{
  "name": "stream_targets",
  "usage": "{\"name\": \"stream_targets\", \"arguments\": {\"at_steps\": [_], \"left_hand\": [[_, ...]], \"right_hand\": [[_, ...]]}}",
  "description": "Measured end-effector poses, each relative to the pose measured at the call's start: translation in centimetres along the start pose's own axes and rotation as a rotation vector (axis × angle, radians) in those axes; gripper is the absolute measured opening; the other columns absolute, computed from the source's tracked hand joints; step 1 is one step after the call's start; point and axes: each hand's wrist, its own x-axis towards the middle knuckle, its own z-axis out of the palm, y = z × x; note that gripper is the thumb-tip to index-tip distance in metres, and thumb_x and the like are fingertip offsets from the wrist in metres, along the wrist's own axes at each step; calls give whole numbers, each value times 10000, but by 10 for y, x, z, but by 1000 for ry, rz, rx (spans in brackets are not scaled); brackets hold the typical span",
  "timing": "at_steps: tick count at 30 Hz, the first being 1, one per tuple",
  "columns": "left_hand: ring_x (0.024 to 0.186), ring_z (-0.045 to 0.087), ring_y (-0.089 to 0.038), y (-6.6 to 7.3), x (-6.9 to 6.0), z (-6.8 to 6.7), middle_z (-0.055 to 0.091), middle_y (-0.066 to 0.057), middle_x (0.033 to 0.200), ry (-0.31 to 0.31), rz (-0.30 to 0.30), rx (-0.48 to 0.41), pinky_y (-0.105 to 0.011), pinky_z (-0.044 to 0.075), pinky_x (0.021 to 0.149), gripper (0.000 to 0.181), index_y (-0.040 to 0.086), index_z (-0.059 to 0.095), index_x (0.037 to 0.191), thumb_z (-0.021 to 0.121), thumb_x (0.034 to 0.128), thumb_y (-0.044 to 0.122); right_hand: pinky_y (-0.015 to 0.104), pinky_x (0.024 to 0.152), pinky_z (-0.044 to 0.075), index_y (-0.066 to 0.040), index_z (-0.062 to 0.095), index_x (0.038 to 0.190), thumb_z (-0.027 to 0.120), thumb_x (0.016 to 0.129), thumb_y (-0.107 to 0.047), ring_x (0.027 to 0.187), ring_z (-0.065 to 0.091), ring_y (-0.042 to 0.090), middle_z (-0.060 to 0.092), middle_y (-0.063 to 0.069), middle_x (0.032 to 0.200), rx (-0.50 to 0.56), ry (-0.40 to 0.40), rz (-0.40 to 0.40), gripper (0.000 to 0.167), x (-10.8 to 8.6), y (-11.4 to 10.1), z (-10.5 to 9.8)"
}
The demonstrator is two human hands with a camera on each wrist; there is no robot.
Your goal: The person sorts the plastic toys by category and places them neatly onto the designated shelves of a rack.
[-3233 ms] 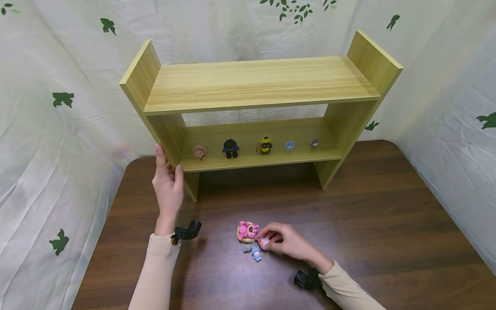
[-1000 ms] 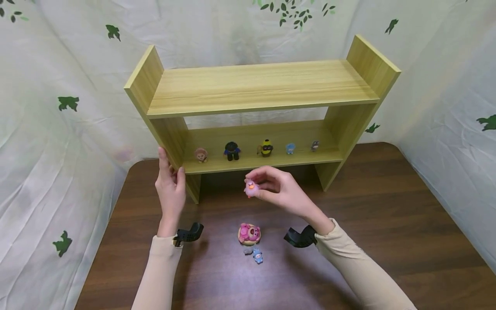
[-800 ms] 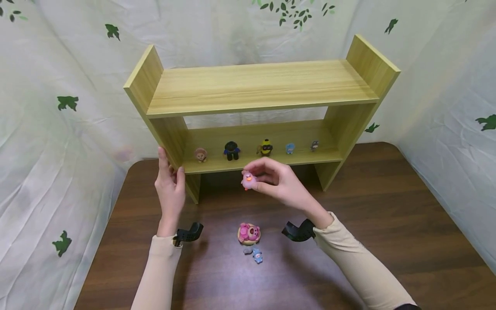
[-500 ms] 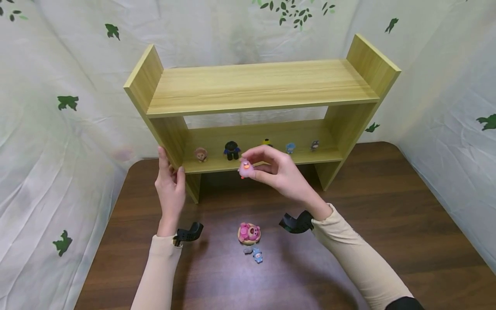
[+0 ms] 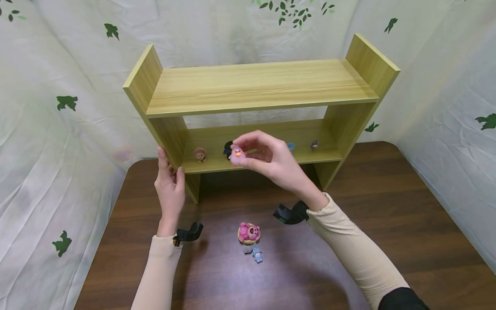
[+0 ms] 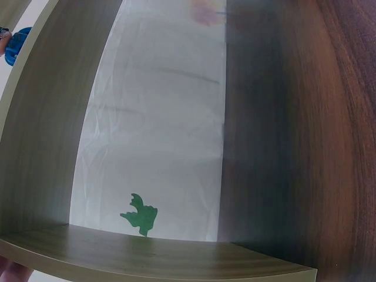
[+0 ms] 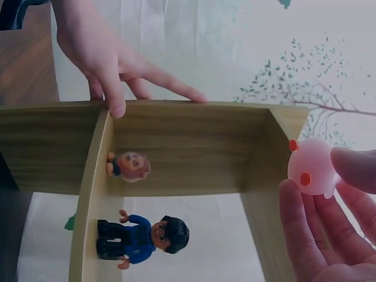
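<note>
My right hand (image 5: 273, 161) pinches a small pink bird figurine (image 5: 237, 156) between thumb and fingertips. It is held up in front of the middle shelf, partly covering a black-haired figure (image 5: 227, 149). In the right wrist view the underside of the bird figurine (image 7: 311, 167) shows, with two orange feet. My left hand (image 5: 170, 189) rests against the left side panel of the wooden shelf unit (image 5: 263, 86), index finger straight along the outside and thumb at the front edge. The left wrist view shows mainly the lower opening of the unit.
On the middle shelf stand a brown-haired figure (image 5: 200, 154), a blue figure (image 5: 291, 147) and a grey-purple figure (image 5: 314, 144); my right hand hides the yellow-capped one. A pink bear (image 5: 249, 233), a small blue figure (image 5: 257, 255) and a grey piece (image 5: 248, 249) lie on the brown table (image 5: 217, 284).
My right hand has picked up the pink bird figurine from beside the bear on the table and raised it forward and slightly left to the middle shelf. The left hand stays at the panel.
</note>
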Motion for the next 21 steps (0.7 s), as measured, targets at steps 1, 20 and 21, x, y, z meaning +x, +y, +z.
{"name": "stream_targets", "arguments": {"at_steps": [1,20,21], "left_hand": [[916,589,-355,0,0,0,478,-132,1382,0,0,0,-146,339,588,829,503,195,1489,482,944,-52],[962,599,-374,0,1,0,466,-97,1410,1,-2,19,-121,368,619,822,498,191,1492,490,945,-38],[960,599,-373,0,1,0,469,-97,1407,3,-2,18,-120,367,619,822,500,194,1490,491,945,-38]], "right_hand": [[405,844,498,26,603,1149,657,872,18,1020,577,249,620,93,1116,-6,1,-6,282,1,-1,0],[437,839,499,74,597,1134,659,852,58,978,606,254,641,127,1035,27,-2,-112,289,43,-22,6],[430,837,501,80,596,1133,659,852,60,974,607,254,644,130,1029,28,0,-114,289,45,-24,6]]}}
